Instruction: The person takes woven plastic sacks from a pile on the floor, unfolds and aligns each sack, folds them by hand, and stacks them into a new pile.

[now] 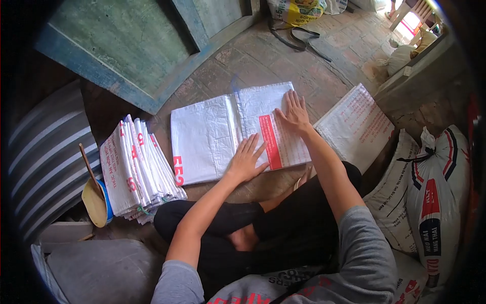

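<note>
In front of my crossed legs a white woven feed sack (202,137) lies flat on the brick floor, with a fold line down its middle and red print at its corners. My left hand (247,161) rests on its near middle part, fingers spread. Farther up, my right hand (293,112) lies flat near the sack's far right corner, thumb apart from the fingers. A red printed band (270,142) shows between the two hands. Neither hand grips anything.
On the left stands a stack of folded sacks (136,172), beside a blue-and-yellow scoop (96,200) and corrugated sheets (55,152). More folded sacks (357,121) lie at right, near full sacks (435,202). A green door (126,45) and black strap (301,43) are ahead.
</note>
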### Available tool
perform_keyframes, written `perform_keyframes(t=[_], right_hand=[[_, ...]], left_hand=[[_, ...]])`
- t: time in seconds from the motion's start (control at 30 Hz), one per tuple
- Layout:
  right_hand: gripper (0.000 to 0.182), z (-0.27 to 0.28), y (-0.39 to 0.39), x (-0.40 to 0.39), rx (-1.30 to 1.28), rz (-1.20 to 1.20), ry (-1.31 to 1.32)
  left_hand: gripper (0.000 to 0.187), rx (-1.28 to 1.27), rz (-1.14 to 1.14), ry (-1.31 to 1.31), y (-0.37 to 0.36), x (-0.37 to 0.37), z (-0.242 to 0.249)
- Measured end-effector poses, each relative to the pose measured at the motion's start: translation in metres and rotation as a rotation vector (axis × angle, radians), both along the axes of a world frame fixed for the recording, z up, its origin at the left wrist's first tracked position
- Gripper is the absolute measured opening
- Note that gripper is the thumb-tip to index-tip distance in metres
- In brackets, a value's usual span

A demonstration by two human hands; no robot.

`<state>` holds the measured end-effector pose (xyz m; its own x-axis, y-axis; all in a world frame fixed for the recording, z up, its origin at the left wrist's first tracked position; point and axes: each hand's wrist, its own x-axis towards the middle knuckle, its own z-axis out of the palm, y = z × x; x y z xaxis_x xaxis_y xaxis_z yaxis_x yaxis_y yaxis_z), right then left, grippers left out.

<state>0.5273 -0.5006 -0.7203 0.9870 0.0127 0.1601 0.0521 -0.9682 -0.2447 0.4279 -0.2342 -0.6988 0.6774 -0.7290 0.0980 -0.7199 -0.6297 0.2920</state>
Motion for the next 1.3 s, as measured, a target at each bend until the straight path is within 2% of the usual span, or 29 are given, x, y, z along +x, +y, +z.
perform_keyframes(t=[0.23, 0.37, 0.47, 0.6, 0.63, 0.67, 0.7, 0.73, 0.8, 0.83, 0.87, 0.93, 0.97, 1.07, 1.1, 1.13, 1.17, 1.2, 1.3], right_hand=[[0.083, 0.003, -0.001, -0.026, -0.028, 0.014, 0.049], [0.085, 0.017, 0.004, -0.073, -0.131, 0.024, 0.254], [0.088, 0.032, 0.018, -0.107, -0.204, 0.015, 0.464], [0.088, 0.024, 0.018, -0.118, -0.198, 0.068, 0.664], [0.089, 0.020, 0.012, -0.121, -0.170, 0.079, 0.702], [0.087, 0.023, 0.006, -0.124, -0.218, 0.145, 0.716], [0.086, 0.027, -0.002, -0.128, -0.265, 0.210, 0.733], [0.085, 0.030, -0.007, -0.131, -0.310, 0.271, 0.750], [0.074, 0.039, -0.009, -0.136, -0.352, 0.339, 0.665], [0.068, 0.041, -0.011, -0.140, -0.372, 0.371, 0.629], [0.063, 0.042, -0.010, -0.142, -0.357, 0.341, 0.585], [0.052, 0.037, -0.001, -0.140, -0.313, 0.277, 0.486], [0.044, 0.032, 0.002, -0.142, -0.204, 0.218, 0.401], [0.051, 0.039, 0.005, -0.146, -0.307, 0.319, 0.361], [0.059, 0.033, 0.002, -0.146, -0.149, 0.215, 0.411], [0.067, 0.037, 0.001, -0.147, -0.106, 0.236, 0.432], [0.076, 0.040, 0.000, -0.148, -0.062, 0.255, 0.453], [0.084, 0.043, 0.001, -0.149, -0.014, 0.276, 0.472], [0.072, 0.049, 0.007, -0.147, 0.102, 0.298, 0.443]], left_hand=[[0.078, 0.059, -0.002, 0.019, 0.001, 0.002, -0.003], [0.077, 0.044, -0.009, -0.010, 0.005, -0.001, -0.007], [0.076, -0.056, -0.051, 0.051, 0.014, 0.002, -0.014], [0.062, -0.124, 0.063, 0.206, 0.043, 0.017, 0.028], [0.049, -0.247, 0.130, 0.147, 0.067, 0.030, 0.013], [0.040, -0.168, 0.236, 0.063, 0.091, 0.037, 0.025], [0.036, -0.152, 0.408, 0.154, 0.115, 0.039, 0.052], [0.033, -0.045, 0.637, 0.105, 0.140, 0.037, 0.056], [0.031, 0.198, 0.841, 0.087, 0.203, 0.036, 0.045], [0.028, 0.174, 0.876, 0.377, 0.226, 0.028, 0.072], [0.024, 0.376, 0.897, 0.347, 0.242, 0.015, 0.076], [0.027, 0.447, 0.844, 0.429, 0.255, 0.020, 0.060], [0.028, 0.438, 0.907, 0.468, 0.256, 0.024, 0.050], [0.028, 0.548, 1.085, 0.660, 0.230, 0.014, 0.051], [0.028, 0.549, 1.152, 0.709, 0.226, 0.014, 0.052], [0.027, 0.557, 1.212, 0.757, 0.227, 0.019, 0.042], [0.024, 0.680, 1.068, 0.796, 0.230, 0.027, 0.034], [0.022, 0.736, 1.037, 0.863, 0.234, 0.035, 0.022], [0.016, 0.862, 0.976, 1.014, 0.255, 0.050, -0.007]])
